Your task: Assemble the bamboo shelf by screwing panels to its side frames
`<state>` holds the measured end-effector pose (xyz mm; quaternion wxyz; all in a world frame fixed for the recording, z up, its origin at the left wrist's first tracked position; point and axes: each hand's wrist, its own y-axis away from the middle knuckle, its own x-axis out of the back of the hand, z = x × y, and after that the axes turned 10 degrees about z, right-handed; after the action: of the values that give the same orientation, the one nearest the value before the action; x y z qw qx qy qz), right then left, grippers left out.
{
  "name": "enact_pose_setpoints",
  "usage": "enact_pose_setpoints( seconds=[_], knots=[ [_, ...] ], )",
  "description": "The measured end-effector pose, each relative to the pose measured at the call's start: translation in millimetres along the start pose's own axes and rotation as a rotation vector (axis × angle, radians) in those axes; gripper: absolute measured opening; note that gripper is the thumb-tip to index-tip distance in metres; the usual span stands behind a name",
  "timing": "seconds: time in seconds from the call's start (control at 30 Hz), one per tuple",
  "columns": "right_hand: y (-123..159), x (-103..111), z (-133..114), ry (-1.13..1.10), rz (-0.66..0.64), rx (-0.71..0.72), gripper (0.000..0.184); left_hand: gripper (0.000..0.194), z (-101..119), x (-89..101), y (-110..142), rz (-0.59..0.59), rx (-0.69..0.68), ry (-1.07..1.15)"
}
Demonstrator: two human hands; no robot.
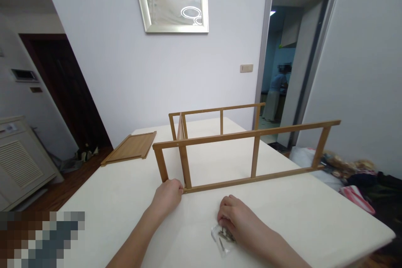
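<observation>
A light-brown wooden frame [255, 157] stands on its side on the white table [201, 226], its two ladder-like sides joined by a crosspiece near the left end. My left hand [168, 197] is closed around the frame's near lower left corner, hiding the end of the bottom rail. My right hand [237, 217] rests on the table with its fingers curled down, over a small clear plastic bag of screws [222, 243]. Its fingertips are hidden, so I cannot tell what is between them. Part of the bag lies under that hand.
A flat wooden panel [133, 146] with raised edge strips lies at the table's left side. Clothes and bags [348, 171] are heaped beyond the right edge. A framed picture [176, 29] hangs on the wall behind. Through the doorway, a person [278, 88] stands in another room.
</observation>
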<state>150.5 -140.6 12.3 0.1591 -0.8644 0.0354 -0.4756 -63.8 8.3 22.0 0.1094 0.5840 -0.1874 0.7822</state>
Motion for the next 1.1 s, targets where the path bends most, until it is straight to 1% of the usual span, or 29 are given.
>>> enact_pose_setpoints(
  seconds=[0.17, 0.47, 0.63, 0.73, 0.8, 0.87, 0.97, 1.03, 1.1],
  knots=[
    [-2.0, 3.6, -2.7, 0.032, -0.040, 0.018, 0.021, 0.027, 0.9, 2.4, 1.3, -0.005, -0.014, 0.008],
    [-0.8, 0.1, 0.5, -0.077, -0.006, 0.024, 0.021, 0.028, 6.8, 8.1, 4.6, -0.022, -0.018, -0.026],
    [-0.7, 2.7, 1.6, -0.107, 0.019, 0.028, 0.024, 0.025, 12.7, 17.4, 8.5, -0.007, -0.005, -0.101],
    [-1.2, 5.6, 2.4, -0.064, 0.013, 0.038, 0.023, 0.026, 22.9, 25.5, 15.2, 0.009, -0.005, -0.167],
    [-1.2, 6.4, 3.3, -0.048, -0.004, 0.045, 0.023, 0.027, 32.8, 28.4, 21.9, 0.019, -0.033, -0.170],
    [-0.1, 5.7, 4.8, -0.051, -0.011, 0.028, 0.024, 0.025, 43.5, 27.2, 29.3, 0.000, -0.109, -0.068],
    [3.9, 3.0, 7.7, -0.080, 0.017, 0.005, 0.025, 0.024, 57.5, 18.4, 39.1, -0.091, -0.230, 0.116],
    [8.2, 1.8, 8.8, -0.139, 0.056, 0.002, 0.025, 0.028, 64.6, 11.2, 43.8, -0.144, -0.282, 0.176],
    [13.2, 2.2, 8.5, -0.215, 0.087, 0.000, 0.026, 0.030, 70.1, 5.5, 47.3, -0.173, -0.308, 0.205]
  ],
)
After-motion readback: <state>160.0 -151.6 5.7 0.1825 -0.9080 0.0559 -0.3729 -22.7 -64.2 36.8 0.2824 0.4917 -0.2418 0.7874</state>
